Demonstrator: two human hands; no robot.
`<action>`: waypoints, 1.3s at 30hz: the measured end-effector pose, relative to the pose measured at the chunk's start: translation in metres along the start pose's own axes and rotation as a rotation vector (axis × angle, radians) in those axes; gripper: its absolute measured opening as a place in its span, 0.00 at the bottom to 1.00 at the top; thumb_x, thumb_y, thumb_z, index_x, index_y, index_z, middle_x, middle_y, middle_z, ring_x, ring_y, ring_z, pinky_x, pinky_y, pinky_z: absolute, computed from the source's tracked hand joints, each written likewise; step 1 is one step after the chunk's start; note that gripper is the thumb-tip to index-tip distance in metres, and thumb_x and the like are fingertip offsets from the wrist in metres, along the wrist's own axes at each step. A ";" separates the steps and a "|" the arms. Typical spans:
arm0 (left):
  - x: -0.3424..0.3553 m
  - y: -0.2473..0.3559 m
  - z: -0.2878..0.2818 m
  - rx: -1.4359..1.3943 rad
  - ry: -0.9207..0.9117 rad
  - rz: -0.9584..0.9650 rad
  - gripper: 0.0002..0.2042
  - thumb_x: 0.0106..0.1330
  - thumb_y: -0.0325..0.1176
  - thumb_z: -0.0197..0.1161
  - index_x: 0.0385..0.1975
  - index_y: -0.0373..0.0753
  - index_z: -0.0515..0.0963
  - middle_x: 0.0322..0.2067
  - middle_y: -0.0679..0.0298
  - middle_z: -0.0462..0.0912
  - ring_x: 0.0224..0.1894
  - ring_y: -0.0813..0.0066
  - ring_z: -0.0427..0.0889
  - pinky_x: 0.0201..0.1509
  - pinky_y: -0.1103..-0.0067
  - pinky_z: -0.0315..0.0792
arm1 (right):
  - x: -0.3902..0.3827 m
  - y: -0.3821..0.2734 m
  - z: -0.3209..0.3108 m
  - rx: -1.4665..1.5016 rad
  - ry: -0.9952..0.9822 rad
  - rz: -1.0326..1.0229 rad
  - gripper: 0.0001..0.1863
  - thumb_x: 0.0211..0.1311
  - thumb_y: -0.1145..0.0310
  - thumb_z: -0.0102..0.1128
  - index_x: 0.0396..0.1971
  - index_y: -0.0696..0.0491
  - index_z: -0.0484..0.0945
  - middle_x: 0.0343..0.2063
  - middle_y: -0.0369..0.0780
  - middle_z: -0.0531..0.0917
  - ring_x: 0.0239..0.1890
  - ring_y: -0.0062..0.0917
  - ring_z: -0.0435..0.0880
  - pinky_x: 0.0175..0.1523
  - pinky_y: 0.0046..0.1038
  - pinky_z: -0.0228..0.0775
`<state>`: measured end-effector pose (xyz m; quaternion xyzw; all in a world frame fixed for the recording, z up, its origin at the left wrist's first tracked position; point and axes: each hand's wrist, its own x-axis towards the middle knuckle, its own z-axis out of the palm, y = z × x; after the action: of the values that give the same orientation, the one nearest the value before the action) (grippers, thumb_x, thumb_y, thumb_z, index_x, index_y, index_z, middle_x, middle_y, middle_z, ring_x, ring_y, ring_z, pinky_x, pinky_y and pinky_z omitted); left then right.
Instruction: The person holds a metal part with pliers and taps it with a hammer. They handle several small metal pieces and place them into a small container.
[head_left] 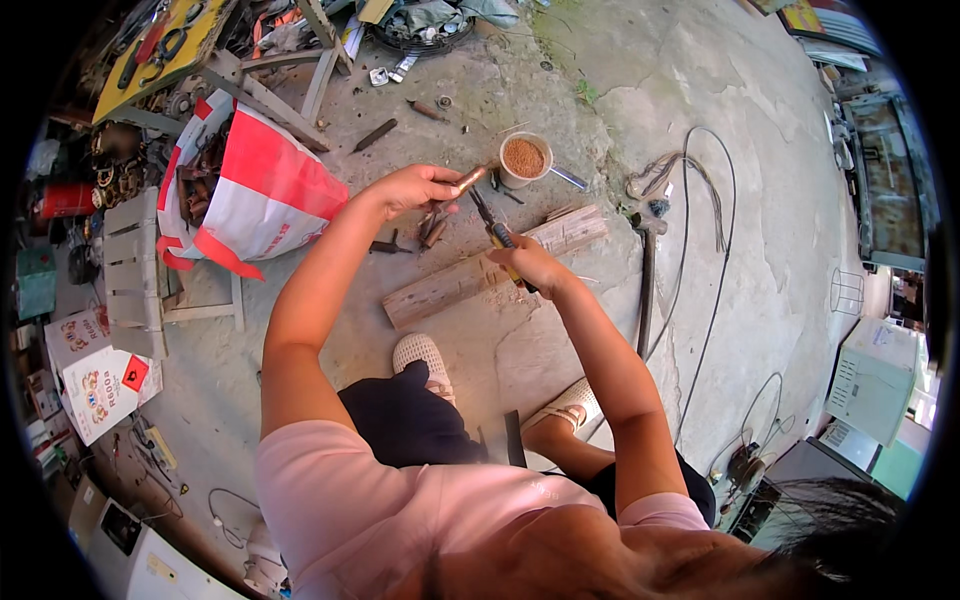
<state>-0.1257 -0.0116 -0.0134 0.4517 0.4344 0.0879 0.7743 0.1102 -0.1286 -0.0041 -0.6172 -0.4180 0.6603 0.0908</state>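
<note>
One coppery piece (471,179) in left hand (413,189)

Stretches out as cracked grey floor (620,100), bearing a wooden beam (455,284) at centre, a cup (515,181) at upper centre, a dark rod (375,135) further left, and a hammer (646,285) and black cable (734,200) at centre right. Possibly bears a round machine part (745,465), lower right.

I have the left arm (312,290) stretched forward, slightly bent, with the left hand (412,188) pinching between its fingers (440,173); the right arm (612,350) slants inward, and the right hand (533,266), lower in my view, is curled tight.
</note>
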 end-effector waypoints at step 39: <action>0.008 0.016 0.012 0.181 -0.052 0.027 0.19 0.64 0.29 0.61 0.56 0.35 0.73 0.44 0.67 0.80 0.39 0.82 0.81 0.49 0.84 0.71 | -0.007 0.002 0.008 -0.075 0.113 -0.129 0.22 0.55 0.58 0.59 0.40 0.62 0.76 0.33 0.46 0.81 0.38 0.31 0.77 0.46 0.32 0.67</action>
<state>-0.1074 -0.0057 -0.0028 0.5278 0.4140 0.0467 0.7401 0.1051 -0.1378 -0.0011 -0.6284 -0.4756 0.6010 0.1333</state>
